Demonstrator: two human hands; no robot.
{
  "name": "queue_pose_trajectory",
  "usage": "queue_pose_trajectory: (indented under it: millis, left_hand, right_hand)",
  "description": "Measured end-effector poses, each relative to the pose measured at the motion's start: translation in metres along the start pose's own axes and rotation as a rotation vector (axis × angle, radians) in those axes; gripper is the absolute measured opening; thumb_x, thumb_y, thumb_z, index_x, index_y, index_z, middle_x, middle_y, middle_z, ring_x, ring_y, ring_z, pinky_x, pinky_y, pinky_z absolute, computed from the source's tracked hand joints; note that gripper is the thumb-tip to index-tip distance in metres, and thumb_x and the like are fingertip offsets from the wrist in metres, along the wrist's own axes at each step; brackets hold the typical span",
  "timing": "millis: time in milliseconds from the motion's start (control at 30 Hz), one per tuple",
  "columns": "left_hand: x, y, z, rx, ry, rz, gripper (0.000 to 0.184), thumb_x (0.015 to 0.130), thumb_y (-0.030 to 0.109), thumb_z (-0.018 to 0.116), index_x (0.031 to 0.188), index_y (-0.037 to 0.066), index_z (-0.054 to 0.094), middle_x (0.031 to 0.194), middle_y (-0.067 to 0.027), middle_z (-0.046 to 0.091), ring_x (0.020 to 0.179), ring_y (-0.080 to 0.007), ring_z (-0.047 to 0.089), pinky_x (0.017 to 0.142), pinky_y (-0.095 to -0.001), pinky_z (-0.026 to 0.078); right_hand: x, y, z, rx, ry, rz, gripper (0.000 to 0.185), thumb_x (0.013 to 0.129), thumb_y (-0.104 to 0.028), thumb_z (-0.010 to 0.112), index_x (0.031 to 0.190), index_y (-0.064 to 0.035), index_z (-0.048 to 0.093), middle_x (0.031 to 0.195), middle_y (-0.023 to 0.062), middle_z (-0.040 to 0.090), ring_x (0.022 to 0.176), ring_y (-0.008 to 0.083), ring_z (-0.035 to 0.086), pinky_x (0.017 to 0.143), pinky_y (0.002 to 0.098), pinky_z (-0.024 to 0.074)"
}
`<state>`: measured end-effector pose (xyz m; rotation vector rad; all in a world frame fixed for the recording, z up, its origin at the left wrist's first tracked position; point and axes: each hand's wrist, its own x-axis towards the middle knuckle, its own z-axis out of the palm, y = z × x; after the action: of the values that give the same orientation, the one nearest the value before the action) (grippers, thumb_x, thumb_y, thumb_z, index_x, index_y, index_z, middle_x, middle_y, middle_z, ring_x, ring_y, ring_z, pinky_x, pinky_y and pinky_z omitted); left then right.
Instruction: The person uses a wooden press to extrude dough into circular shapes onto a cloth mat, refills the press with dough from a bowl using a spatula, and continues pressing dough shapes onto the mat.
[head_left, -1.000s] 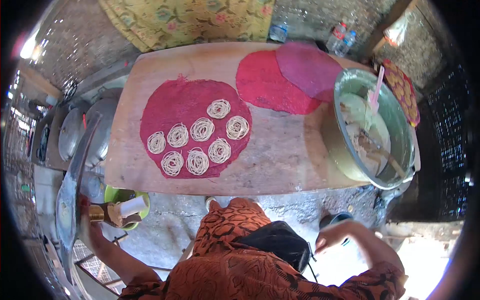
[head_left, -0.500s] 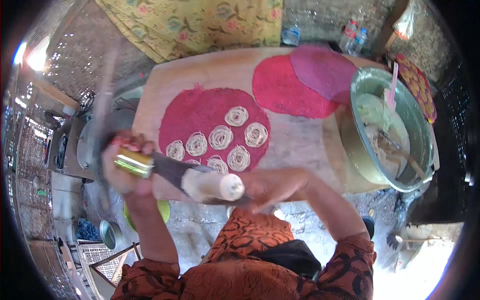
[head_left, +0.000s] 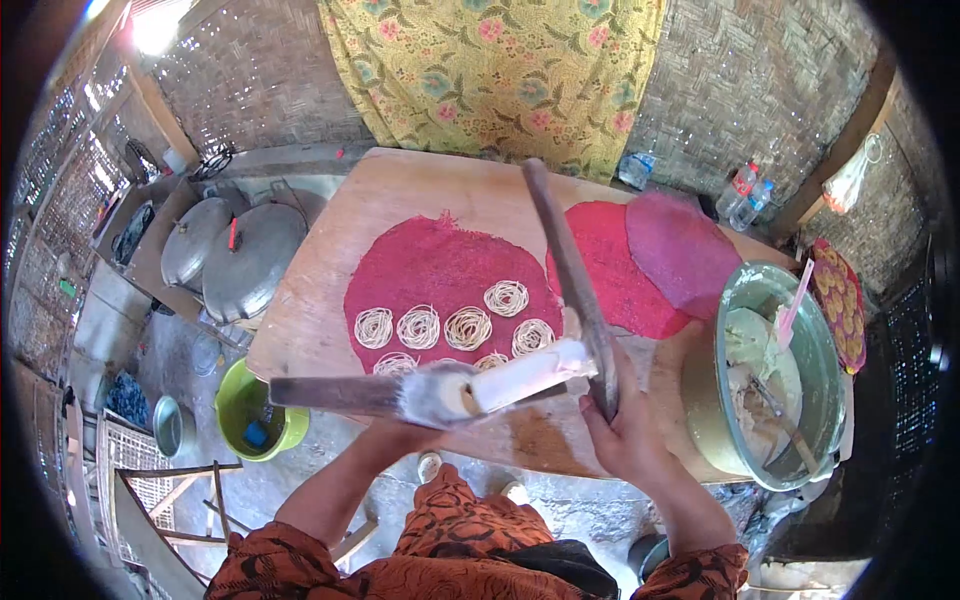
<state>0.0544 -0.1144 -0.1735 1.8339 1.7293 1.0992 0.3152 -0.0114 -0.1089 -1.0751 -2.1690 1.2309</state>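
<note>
A two-part wooden dough press is held up over the near edge of the table. Its right part is a long dark wooden bar [head_left: 568, 265] with a whitish plunger [head_left: 535, 376] sticking out leftward. My right hand [head_left: 628, 430] is closed round the bar's lower end. The left part is a floury barrel [head_left: 430, 396] with a dark handle [head_left: 330, 395], and the plunger's tip lies at its hole. My left hand [head_left: 398, 440] is under this part, its fingers mostly hidden. Below lie several coiled noodle nests [head_left: 418, 327] on a dark pink round sheet [head_left: 430, 260].
The wooden table [head_left: 310, 290] carries two more pink and purple sheets [head_left: 685, 245] and a big green basin [head_left: 705, 400] of pale dough with a pink-handled tool [head_left: 795, 305]. Lidded pots [head_left: 255, 260] stand left. A lime tub [head_left: 230, 405] sits on the floor.
The camera view has shifted, so the table sits lower. My left hand has come inward from the left; the shiny yellow cylinder it held no longer shows. The barrel has turned, and the bar now stands at right.
</note>
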Motion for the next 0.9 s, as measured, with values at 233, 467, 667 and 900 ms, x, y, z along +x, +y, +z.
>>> queue_pose_trajectory:
  millis: [233,467,667,900]
  left_hand:
    - [0.006,0.018,0.016,-0.135,-0.281,-0.15,0.039,0.077,0.016,0.078,0.109,0.001,0.062,0.101,-0.014,0.067,0.093,-0.023,0.064,0.084,-0.0357,0.051]
    - [0.003,0.024,0.048,-0.514,-0.517,0.023,0.041,0.077,0.021,0.078,0.109,0.002,0.062,0.094,-0.0124,0.066,0.089,-0.023,0.063,0.081,-0.0364,0.049]
    - [0.032,0.022,0.059,0.106,-0.556,-0.262,0.057,0.081,0.03,0.074,0.12,-0.004,0.05,0.105,-0.0209,0.062,0.095,-0.0335,0.062,0.082,-0.0408,0.05]
    - [-0.004,0.057,0.118,-0.264,-0.628,0.005,0.051,0.087,0.027,0.066,0.129,0.002,0.05,0.126,-0.0213,0.053,0.118,-0.0339,0.052,0.1,-0.0412,0.041]
  right_hand:
    - [-0.013,-0.008,-0.016,-0.457,-0.066,-0.25,0.083,0.081,0.002,0.056,0.151,-0.0073,0.013,0.114,0.0329,0.056,0.085,0.046,0.063,0.074,0.0483,0.0524]
    - [-0.028,-0.007,-0.014,-0.508,-0.31,-0.12,0.083,0.08,-0.003,0.056,0.152,-0.0112,0.014,0.104,0.0278,0.058,0.079,0.0457,0.062,0.071,0.0524,0.052]
    - [0.033,0.052,-0.034,-0.457,-0.205,-0.083,0.077,0.083,-0.009,0.057,0.15,-0.0134,0.02,0.108,0.0288,0.061,0.09,0.0446,0.065,0.074,0.0523,0.0521]
    - [0.142,0.238,-0.053,-0.327,0.459,0.14,0.07,0.085,-0.011,0.06,0.146,-0.0084,0.025,0.112,0.0302,0.061,0.103,0.0464,0.06,0.087,0.0502,0.0489]
